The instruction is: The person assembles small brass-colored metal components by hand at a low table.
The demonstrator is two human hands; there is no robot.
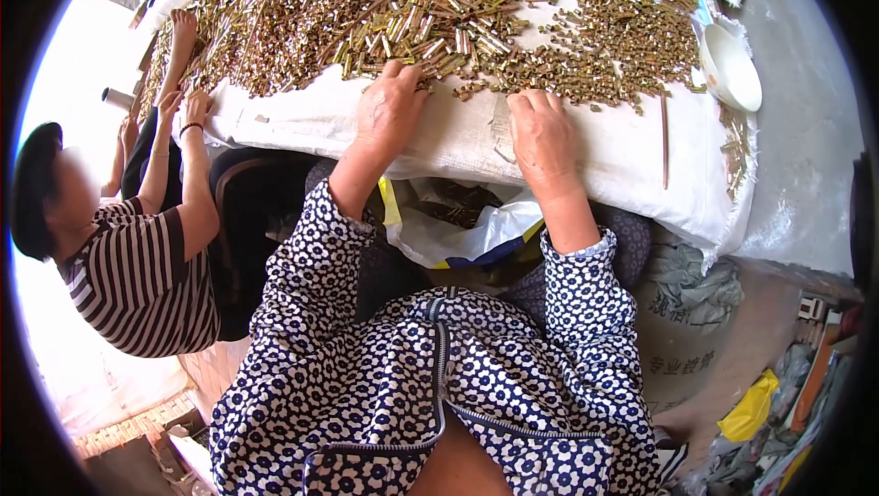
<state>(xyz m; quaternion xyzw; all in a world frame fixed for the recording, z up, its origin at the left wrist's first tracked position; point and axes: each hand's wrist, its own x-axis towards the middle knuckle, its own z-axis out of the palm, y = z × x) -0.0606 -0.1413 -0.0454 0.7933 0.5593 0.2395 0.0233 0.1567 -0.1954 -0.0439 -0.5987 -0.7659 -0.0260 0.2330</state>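
Small brass-coloured metal tube pieces [439, 29] lie in a broad heap on a white cloth-covered table [302, 120]. My left hand [389, 111] is at the near edge of the heap, its fingers bent and closed among the longer pieces; what they hold, if anything, is hidden. Further right, my right hand [543, 137] rests on the cloth beside the shorter pieces, fingers curled together with their tips turned under. Whatever is under those fingertips does not show. Between my forearms, an open white plastic bag [476, 235] with yellow and blue edges hangs below the table, dark pieces inside.
A white bowl [730, 68] stands tilted at the table's right edge. One thin rod [665, 141] lies apart on the cloth. To my left a co-worker in a striped shirt [137, 285] has both hands at the heap. Sacks and a yellow bag [749, 407] lie at lower right.
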